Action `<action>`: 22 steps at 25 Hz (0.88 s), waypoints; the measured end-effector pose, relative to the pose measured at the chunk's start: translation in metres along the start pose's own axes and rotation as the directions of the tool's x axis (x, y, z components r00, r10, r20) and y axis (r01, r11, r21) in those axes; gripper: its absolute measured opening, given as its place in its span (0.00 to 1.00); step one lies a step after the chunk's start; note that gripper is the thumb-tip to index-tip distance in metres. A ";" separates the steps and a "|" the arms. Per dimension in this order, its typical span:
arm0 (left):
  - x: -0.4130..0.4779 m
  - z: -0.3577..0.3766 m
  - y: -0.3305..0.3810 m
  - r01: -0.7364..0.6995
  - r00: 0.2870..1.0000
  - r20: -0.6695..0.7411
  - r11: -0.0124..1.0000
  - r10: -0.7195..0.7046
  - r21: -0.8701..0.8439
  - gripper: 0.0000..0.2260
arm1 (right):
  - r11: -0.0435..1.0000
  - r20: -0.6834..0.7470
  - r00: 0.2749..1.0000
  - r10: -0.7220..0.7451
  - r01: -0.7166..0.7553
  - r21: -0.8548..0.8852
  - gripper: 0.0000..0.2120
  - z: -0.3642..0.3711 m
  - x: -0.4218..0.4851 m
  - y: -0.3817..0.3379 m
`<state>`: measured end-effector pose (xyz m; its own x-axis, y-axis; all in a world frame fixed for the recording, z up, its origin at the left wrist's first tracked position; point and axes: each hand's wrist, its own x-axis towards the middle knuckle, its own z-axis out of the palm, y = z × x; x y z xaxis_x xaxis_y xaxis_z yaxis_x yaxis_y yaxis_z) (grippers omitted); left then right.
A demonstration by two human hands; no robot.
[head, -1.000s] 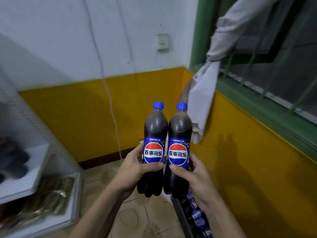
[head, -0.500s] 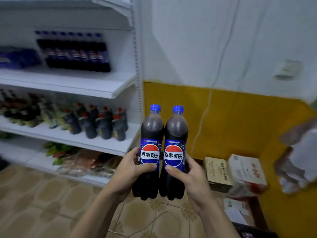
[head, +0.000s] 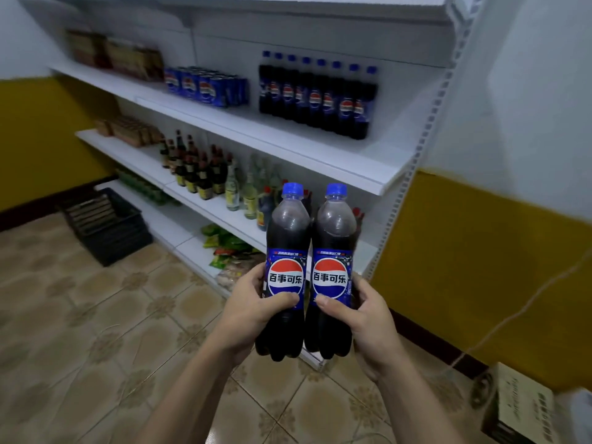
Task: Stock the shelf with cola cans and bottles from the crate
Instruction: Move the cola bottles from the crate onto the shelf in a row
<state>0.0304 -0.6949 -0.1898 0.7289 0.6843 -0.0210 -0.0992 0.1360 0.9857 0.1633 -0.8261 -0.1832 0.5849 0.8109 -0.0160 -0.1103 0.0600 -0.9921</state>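
I hold two upright cola bottles with blue caps side by side in front of me. My left hand grips the left cola bottle around its label. My right hand grips the right cola bottle the same way. Beyond them stands the white shelf unit. On its upper board stand a row of cola bottles at the right and several blue cola cans to their left. The board has bare room in front of and right of the bottle row.
The lower shelf board holds dark sauce bottles and clear bottles; snack packets lie on the bottom board. A black crate sits on the tiled floor at the left. A cardboard box stands at the lower right by the yellow wall.
My view has swung left from the yellow wall and window to the shelf unit. Both hands keep the two bottles held together in the same grip.
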 end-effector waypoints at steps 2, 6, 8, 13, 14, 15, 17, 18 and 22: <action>0.006 -0.020 0.003 0.000 1.000 -0.023 0.999 -0.001 -0.034 0.32 | 1.000 0.046 0.999 0.007 -0.007 -0.005 0.26 0.017 0.023 0.002; 0.030 -0.050 0.006 0.005 0.998 -0.065 0.998 -0.009 -0.067 0.31 | 1.000 0.130 0.991 0.027 -0.027 -0.002 0.24 0.040 0.071 0.010; 0.049 -0.063 0.007 0.009 0.995 -0.100 0.998 -0.015 -0.059 0.29 | 0.999 0.175 0.984 0.034 -0.036 0.010 0.26 0.048 0.099 0.017; 0.123 -0.090 0.014 0.011 0.984 -0.176 1.000 -0.010 0.006 0.29 | 0.997 0.241 0.970 0.033 -0.048 0.055 0.26 0.062 0.191 0.026; 0.142 -0.094 0.017 0.012 0.982 -0.187 1.000 -0.008 0.021 0.30 | 0.997 0.244 0.969 0.034 -0.052 0.065 0.25 0.064 0.211 0.026; 0.158 -0.097 0.020 0.015 0.980 -0.201 0.999 -0.008 0.035 0.30 | 0.996 0.249 0.968 0.033 -0.053 0.076 0.25 0.065 0.230 0.026; 0.195 -0.104 0.024 0.016 0.971 -0.239 0.998 0.000 0.066 0.29 | 0.995 0.259 0.965 0.029 -0.053 0.087 0.24 0.067 0.269 0.025; 0.210 -0.106 0.026 0.015 0.966 -0.258 0.997 0.007 0.081 0.28 | 0.995 0.260 0.965 0.026 -0.050 0.087 0.24 0.068 0.286 0.023; 0.261 -0.120 0.033 0.016 0.947 -0.320 0.994 0.021 0.112 0.29 | 0.996 0.275 0.962 0.012 -0.036 0.080 0.24 0.079 0.343 0.021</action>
<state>0.1360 -0.4262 -0.1831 0.4719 0.8801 -0.0523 -0.0112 0.0653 0.9978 0.2978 -0.5011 -0.1992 0.3405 0.9402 0.0068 -0.1951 0.0777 -0.9777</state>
